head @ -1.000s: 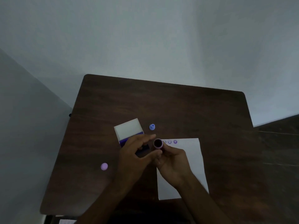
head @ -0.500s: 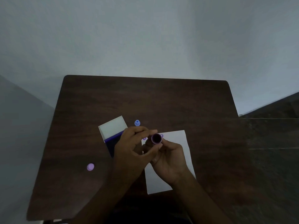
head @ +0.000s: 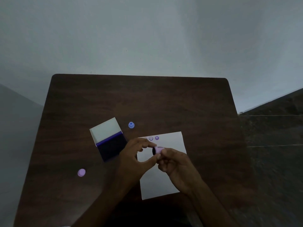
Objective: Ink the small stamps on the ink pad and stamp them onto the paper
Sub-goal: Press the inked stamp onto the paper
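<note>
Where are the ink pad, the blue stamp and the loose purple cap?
ink pad (head: 113, 149): head view, dark inked surface.
blue stamp (head: 131, 125): head view, its top.
purple cap (head: 81, 172): head view, middle of its disc.

1. The far half of the surface (head: 164, 99) lies bare; so does its right side beyond the paper (head: 172, 145).
2. The open ink pad (head: 109, 140) stands left of the hands; a blue stamp (head: 131, 125) sits just behind it; a purple cap (head: 81, 172) lies apart, near-left.
3. Both hands (head: 136, 159) meet over the paper's left half.
</note>
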